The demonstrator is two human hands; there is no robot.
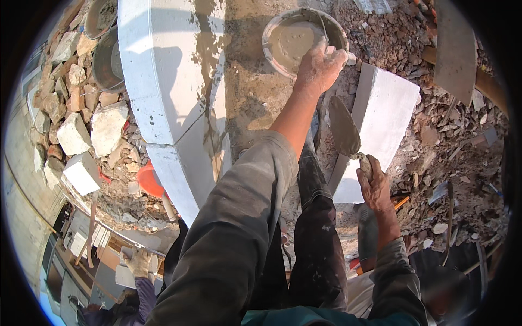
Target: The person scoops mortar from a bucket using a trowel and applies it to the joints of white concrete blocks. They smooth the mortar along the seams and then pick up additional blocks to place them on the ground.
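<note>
My left hand [321, 66] is closed around the thin wire handle of a round bucket [266, 46], at its near right rim. Grey wet mortar [293, 44] fills much of the bucket. Lower on the right, my right hand [375, 185] grips the handle of a trowel [343, 127]. Its blade points away from me and is coated with grey mortar. Under and beside the blade lies a white building block [387, 117], tilted on the rubble. To the left runs a low wall of white blocks [163, 81], with dark wet streaks along its top.
Past the wall, at left, are broken stones [109, 127], dark buckets [109, 60] and an orange-red hard-shell object [149, 180]. Another person's gloved hand [137, 262] is on a white block at lower left. Rubble [435, 146] and a board [455, 51] lie at right.
</note>
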